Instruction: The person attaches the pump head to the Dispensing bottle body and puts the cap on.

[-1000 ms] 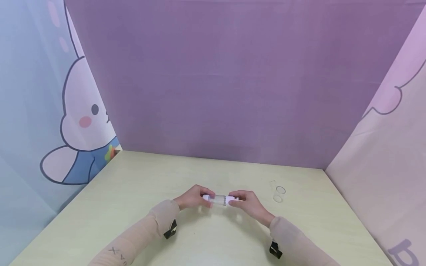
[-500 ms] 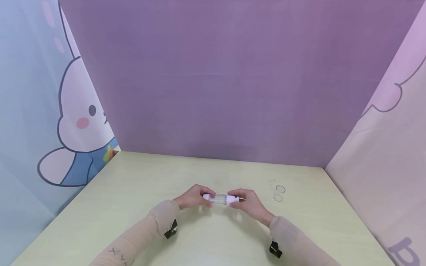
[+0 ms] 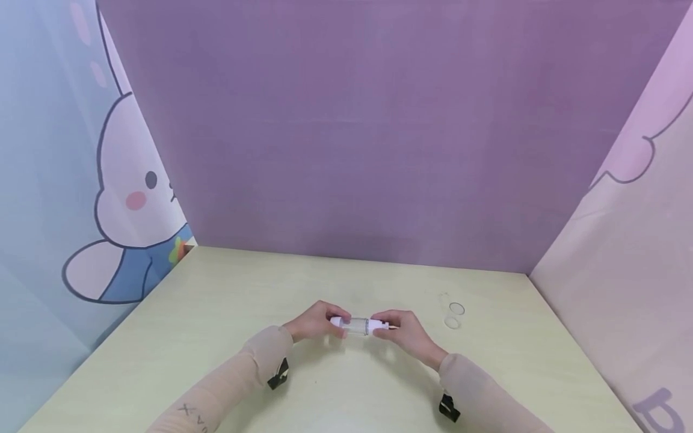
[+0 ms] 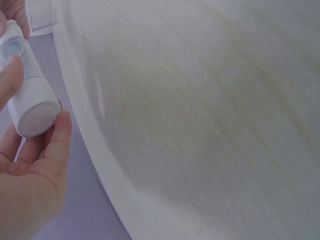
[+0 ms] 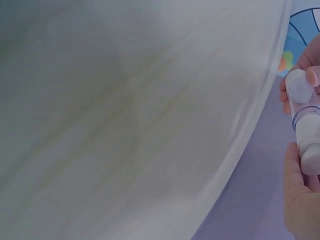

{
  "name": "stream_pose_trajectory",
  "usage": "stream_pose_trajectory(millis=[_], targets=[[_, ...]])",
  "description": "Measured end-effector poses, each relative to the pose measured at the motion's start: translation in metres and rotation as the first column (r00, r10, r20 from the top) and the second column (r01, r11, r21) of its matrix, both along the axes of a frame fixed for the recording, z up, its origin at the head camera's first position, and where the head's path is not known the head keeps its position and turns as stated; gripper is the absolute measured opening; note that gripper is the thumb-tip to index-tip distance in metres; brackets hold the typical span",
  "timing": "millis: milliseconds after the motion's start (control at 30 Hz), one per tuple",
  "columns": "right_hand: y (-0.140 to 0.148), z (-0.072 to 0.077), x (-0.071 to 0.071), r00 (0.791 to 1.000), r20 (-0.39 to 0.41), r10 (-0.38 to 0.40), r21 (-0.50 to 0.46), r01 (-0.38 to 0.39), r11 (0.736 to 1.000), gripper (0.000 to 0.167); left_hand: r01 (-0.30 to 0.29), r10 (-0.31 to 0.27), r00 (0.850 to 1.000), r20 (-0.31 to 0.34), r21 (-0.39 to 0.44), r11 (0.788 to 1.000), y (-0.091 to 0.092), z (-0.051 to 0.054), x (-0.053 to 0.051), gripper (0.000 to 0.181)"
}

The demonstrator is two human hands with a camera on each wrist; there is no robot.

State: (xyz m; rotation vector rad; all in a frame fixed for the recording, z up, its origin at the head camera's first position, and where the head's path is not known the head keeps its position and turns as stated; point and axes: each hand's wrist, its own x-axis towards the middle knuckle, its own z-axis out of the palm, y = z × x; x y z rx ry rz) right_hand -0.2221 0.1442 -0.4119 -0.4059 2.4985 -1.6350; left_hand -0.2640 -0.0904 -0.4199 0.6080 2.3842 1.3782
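A small clear bottle (image 3: 356, 326) with a white base and a white pump end lies sideways between both hands, just over the table. My left hand (image 3: 315, 322) grips its white base (image 4: 37, 110); in the left wrist view the thumb lies along the clear wall and fingers curl beneath. At the other end, my right hand (image 3: 405, 332) pinches the white pump top (image 5: 311, 157) between thumb and fingers. A dark ring shows where the clear body meets the white collar. Part of the pump top is hidden by the right fingers.
To the right of the hands, a clear cylindrical cover (image 3: 457, 308) lies on the pale table (image 3: 260, 282). A purple backdrop (image 3: 346, 138) rises behind the table, with printed curtains at both sides.
The right hand's fingers have shifted slightly on the pump top. The bottle, the left hand and the clear cover stay about where they were.
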Motion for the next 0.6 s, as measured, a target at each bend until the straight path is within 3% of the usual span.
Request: stream_pose_trajectory(millis=[600], targets=[[-0.0024,-0.0009,-0.0001,1.000,-0.011,-0.022,0.045,0.022,0.999,0.029,-0.008,0.008,1.000,-0.006,-0.001,1.000,-0.0014,0.0008,0.0006,0.040]])
